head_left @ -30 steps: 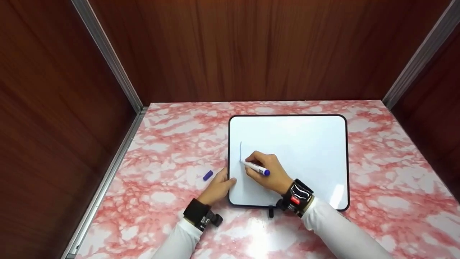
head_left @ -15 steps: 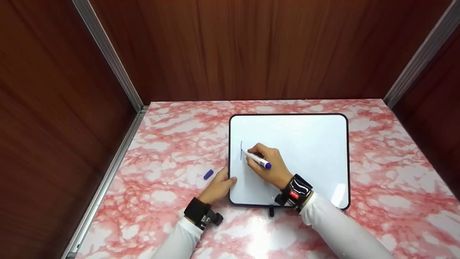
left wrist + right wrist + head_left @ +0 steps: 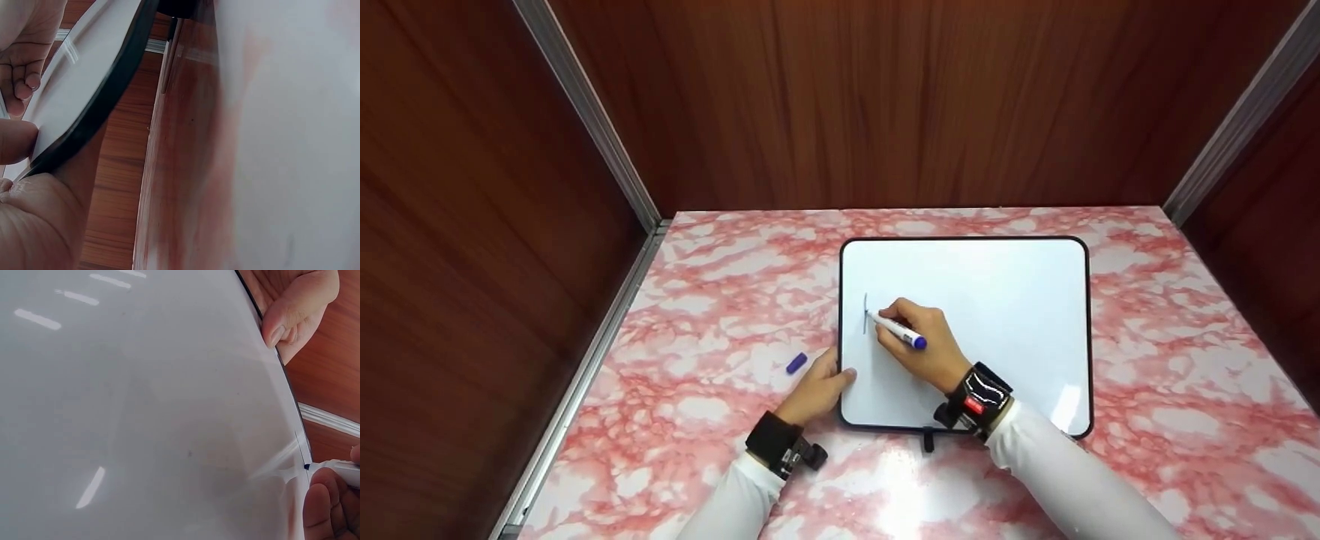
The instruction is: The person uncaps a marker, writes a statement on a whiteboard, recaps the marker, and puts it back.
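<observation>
A whiteboard [image 3: 997, 322] with a black frame lies before me, bearing a short upright blue line [image 3: 865, 324] near its left edge. My right hand [image 3: 926, 341] pinches a white marker [image 3: 894, 327] with a blue end, and the dark tip [image 3: 307, 467] touches the board at about the line's middle. My left hand [image 3: 816, 390] grips the board's left edge, its thumb [image 3: 275, 329] on the white face and the other fingers mostly hidden behind the frame. The blue marker cap [image 3: 796, 363] lies on the table, just left of that hand.
Under the board spreads a red-and-white marbled table [image 3: 705, 315]. A small black piece [image 3: 928, 439] sticks out below the frame's near edge. Brown wood-grain panels [image 3: 885, 105] with metal corner strips [image 3: 600, 120] enclose the table at the back and sides.
My right hand has moved the marker tip up from the line's lower end to about its middle, then stayed nearly still. My left hand keeps its grip on the board.
</observation>
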Motion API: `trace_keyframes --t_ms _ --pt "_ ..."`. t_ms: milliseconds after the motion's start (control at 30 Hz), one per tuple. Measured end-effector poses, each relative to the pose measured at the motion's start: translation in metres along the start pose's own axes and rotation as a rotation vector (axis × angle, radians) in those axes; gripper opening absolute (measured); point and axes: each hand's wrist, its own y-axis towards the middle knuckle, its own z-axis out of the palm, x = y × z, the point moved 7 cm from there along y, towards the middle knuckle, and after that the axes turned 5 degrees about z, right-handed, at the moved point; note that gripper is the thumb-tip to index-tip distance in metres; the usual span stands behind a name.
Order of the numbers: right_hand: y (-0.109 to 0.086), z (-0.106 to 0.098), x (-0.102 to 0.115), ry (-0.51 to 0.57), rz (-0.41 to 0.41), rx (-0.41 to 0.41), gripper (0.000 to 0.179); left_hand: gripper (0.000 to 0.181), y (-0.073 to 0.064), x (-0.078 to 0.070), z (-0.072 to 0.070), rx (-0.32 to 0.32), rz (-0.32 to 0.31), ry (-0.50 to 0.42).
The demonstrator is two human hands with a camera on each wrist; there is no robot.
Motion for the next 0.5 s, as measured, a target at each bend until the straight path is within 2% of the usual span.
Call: trace_keyframes --t_ms 233,500 --pt "-0.0009 -0.0041 -0.0002 -0.022 0.014 0.000 0.007 0.044 0.0002 -0.0032 0.0012 0.014 0.025 0.006" --pt "-0.0031 -0.0100 -0.0033 -0.007 0.025 -0.008 0.007 0.043 0.0010 -0.0009 -0.0003 -0.012 0.017 0.012"
